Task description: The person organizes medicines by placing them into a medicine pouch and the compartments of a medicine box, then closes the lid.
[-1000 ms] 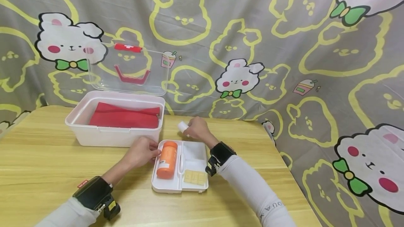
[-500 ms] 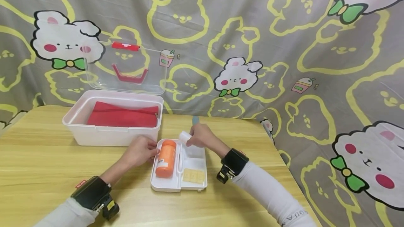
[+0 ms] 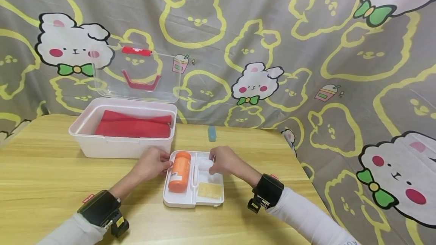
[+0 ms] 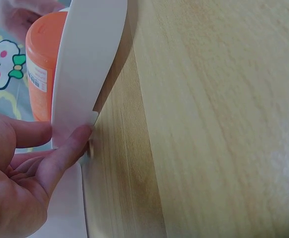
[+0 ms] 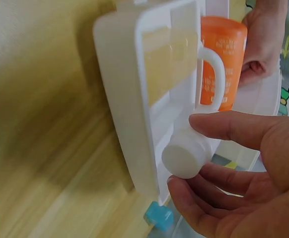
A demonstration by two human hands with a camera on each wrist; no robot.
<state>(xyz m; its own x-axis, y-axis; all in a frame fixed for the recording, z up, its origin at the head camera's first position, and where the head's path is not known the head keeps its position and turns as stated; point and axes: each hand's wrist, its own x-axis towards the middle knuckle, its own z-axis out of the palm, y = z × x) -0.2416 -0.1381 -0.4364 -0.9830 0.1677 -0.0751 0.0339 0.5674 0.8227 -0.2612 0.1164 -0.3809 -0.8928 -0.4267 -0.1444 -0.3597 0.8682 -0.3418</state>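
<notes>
My right hand pinches a small, smooth white cylinder between thumb and fingers. It lies on its side in the far right compartment of a white divided tray. Thumb and fingers of my left hand grip the tray's left edge beside an orange bottle with a white label. That bottle lies in the long left compartment. Pale yellow squares in clear packaging fill the near right compartment. A white handle rises from the middle divider.
A white box with a red pouch in it stands behind my left hand, its transparent lid raised. A small blue block-like item lies on the wooden table beyond the tray. A patterned curtain hangs behind.
My right hand has carried the white cylinder from beyond the tray toward me into its far right compartment. The blue item has come into sight. My left hand keeps its grip.
</notes>
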